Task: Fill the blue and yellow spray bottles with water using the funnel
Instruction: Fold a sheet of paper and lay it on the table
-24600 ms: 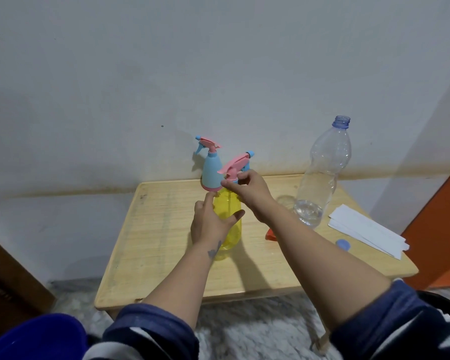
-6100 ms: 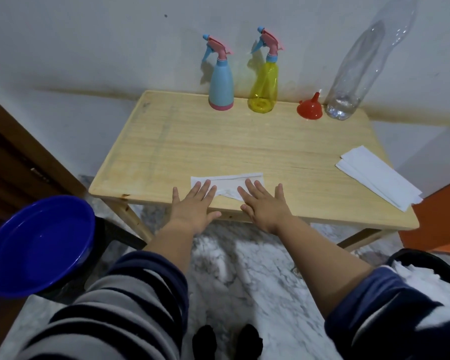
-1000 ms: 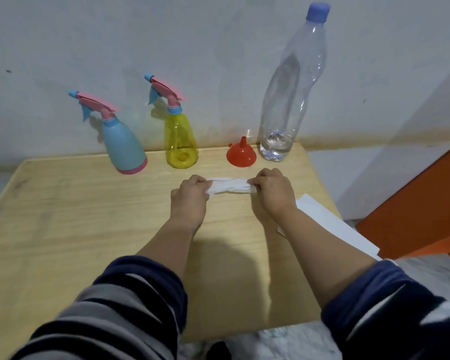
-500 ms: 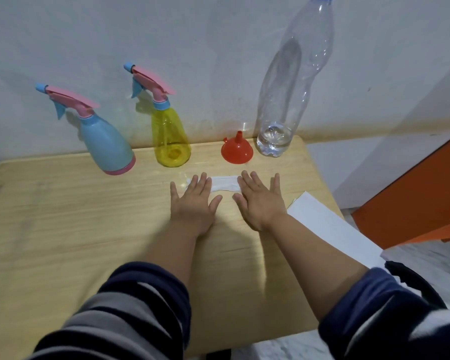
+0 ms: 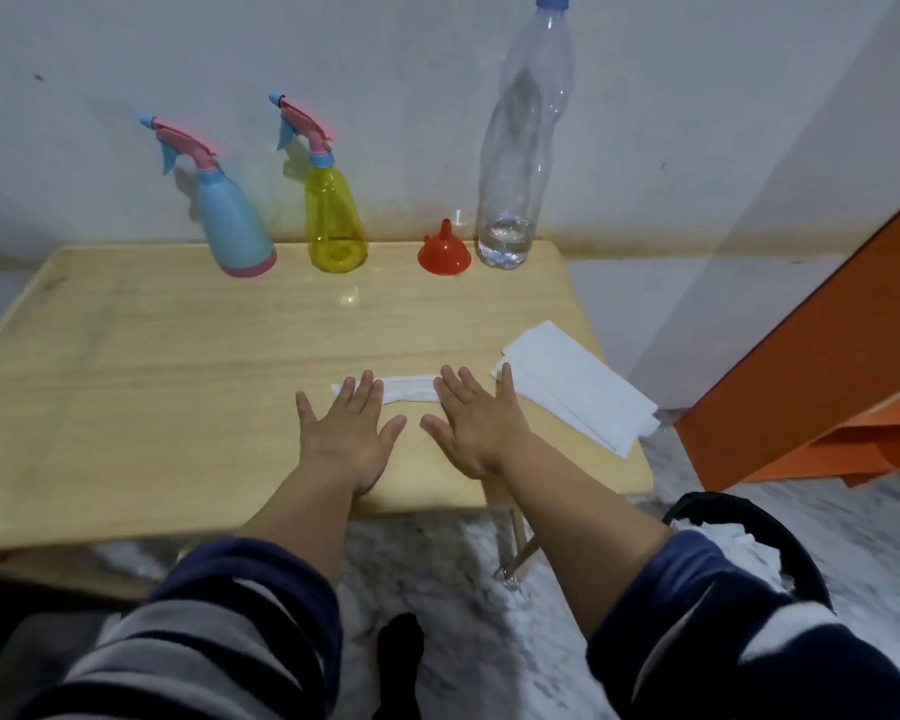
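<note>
Bare and flat, the left hand (image 5: pixel 348 439) and the right hand (image 5: pixel 476 426) lie palm down on the wooden surface (image 5: pixel 178 366), fingers straight and spread, so each grip is wide and holds nothing. The fingertips of both rest on a narrow folded white tissue (image 5: pixel 409 396) that lies across between them; the left covers its left end, the right its right end. Just right of the right hand lies a stack of white paper sheets (image 5: pixel 578 387), reaching the surface's right edge. Along the far edge, against the pale wall, four things stand in a row, well apart from the hands: the blue spray bottle (image 5: pixel 232 220) on the left, the yellow spray bottle (image 5: pixel 333 215) beside it, both upright with pink trigger heads on; then the red funnel (image 5: pixel 444 252), set mouth down with its spout up; then a tall clear plastic bottle (image 5: pixel 523 142) with a blue cap and a little water at its bottom. Striped sleeves cover both forearms near the camera.
</note>
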`<act>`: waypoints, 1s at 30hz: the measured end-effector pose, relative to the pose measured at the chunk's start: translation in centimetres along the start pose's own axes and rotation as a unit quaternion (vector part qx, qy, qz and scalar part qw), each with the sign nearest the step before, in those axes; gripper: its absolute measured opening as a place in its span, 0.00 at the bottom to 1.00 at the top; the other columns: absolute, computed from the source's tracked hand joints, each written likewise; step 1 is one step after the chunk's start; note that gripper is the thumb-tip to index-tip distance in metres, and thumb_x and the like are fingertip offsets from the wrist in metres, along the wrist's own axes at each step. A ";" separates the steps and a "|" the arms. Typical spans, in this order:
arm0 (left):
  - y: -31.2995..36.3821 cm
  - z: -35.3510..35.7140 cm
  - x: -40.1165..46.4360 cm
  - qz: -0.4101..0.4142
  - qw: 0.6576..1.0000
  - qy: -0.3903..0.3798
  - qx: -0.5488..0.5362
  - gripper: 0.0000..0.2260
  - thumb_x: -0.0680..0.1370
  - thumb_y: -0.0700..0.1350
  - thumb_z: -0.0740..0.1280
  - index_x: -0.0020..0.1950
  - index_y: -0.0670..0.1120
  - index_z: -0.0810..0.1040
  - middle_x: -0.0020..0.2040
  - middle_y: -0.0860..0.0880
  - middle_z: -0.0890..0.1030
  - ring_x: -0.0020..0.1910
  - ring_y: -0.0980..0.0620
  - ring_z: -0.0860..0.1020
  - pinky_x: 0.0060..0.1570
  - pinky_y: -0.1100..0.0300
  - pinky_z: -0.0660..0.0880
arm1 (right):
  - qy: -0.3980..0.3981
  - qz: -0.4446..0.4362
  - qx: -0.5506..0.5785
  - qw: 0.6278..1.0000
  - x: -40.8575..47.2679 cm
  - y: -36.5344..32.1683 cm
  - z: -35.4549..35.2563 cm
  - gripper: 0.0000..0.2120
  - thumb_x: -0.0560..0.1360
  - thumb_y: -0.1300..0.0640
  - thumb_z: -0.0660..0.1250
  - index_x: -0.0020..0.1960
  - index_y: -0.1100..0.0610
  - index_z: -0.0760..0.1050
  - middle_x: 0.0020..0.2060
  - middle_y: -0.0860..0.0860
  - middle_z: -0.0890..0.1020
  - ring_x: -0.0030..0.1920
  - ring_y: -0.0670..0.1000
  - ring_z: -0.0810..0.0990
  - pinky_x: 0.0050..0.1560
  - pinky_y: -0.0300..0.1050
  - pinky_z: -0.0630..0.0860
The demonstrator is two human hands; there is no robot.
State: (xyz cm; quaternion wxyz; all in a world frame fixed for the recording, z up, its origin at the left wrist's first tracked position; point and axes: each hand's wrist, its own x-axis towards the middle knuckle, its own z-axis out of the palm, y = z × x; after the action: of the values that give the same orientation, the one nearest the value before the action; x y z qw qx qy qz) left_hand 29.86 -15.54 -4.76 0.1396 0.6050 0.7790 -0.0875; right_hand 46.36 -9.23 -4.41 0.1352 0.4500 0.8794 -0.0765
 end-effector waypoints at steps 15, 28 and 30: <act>1.3 3.3 -12.4 0.030 0.997 0.053 0.042 0.27 0.83 0.45 0.56 0.79 0.51 0.49 0.80 0.54 0.49 0.78 0.54 0.52 0.75 0.48 0.50 | 0.091 -0.036 -0.002 0.995 -11.5 -2.4 3.4 0.26 0.77 0.62 0.60 0.74 0.57 0.61 0.74 0.54 0.64 0.74 0.54 0.62 0.75 0.55 0.50; 2.2 -0.2 -15.3 0.097 0.988 0.119 -0.012 0.22 0.74 0.29 0.59 0.63 0.47 0.77 0.57 0.44 0.81 0.54 0.43 0.79 0.48 0.53 0.77 | 0.263 0.068 0.025 0.962 -16.8 -1.4 3.3 0.16 0.66 0.73 0.67 0.47 0.58 0.84 0.43 0.54 0.83 0.44 0.59 0.76 0.35 0.48 0.69; 4.0 -0.6 -15.1 0.128 0.981 0.145 -0.024 0.21 0.75 0.31 0.59 0.63 0.50 0.78 0.56 0.46 0.81 0.52 0.43 0.79 0.43 0.55 0.74 | 0.305 0.101 0.039 0.946 -18.7 0.1 2.8 0.18 0.63 0.75 0.70 0.47 0.58 0.85 0.40 0.54 0.84 0.41 0.60 0.78 0.32 0.45 0.65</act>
State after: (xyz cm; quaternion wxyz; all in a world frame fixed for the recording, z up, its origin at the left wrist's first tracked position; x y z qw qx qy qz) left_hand 37.09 -28.22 0.82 0.0499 0.7026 0.7088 0.0380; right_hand 57.30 -24.32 -1.34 -0.1506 0.5433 0.8247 0.0443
